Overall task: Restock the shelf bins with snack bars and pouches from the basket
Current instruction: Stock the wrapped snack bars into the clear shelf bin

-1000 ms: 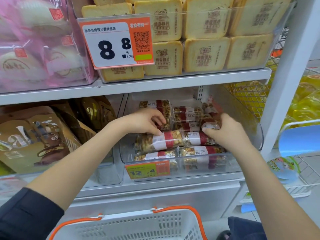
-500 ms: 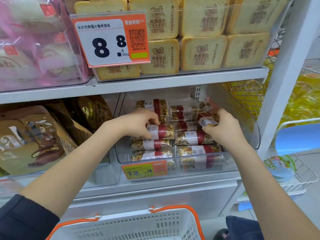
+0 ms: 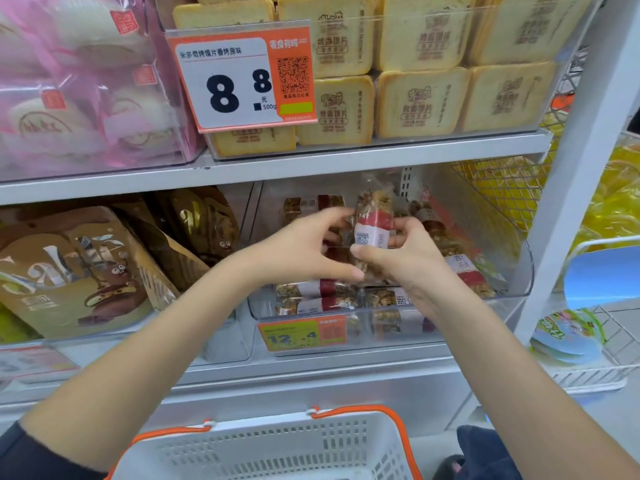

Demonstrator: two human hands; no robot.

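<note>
A nut snack bar in clear wrap with a red and white label stands upright between my hands, above the clear shelf bin. My right hand pinches it from the right and below. My left hand touches its left side with fingers curled toward it. Several more bars of the same kind lie stacked flat in the bin. The white basket with orange handles sits below at the frame's bottom; its inside is mostly out of view.
Brown chocolate pouches fill the bin to the left. The shelf above holds toast-slice packs and pink bags behind a price tag. A white upright post and wire racks stand on the right.
Both hands have lifted off the stacked bars and come together. One bar that lay in the bin is now raised and turned upright between them.
</note>
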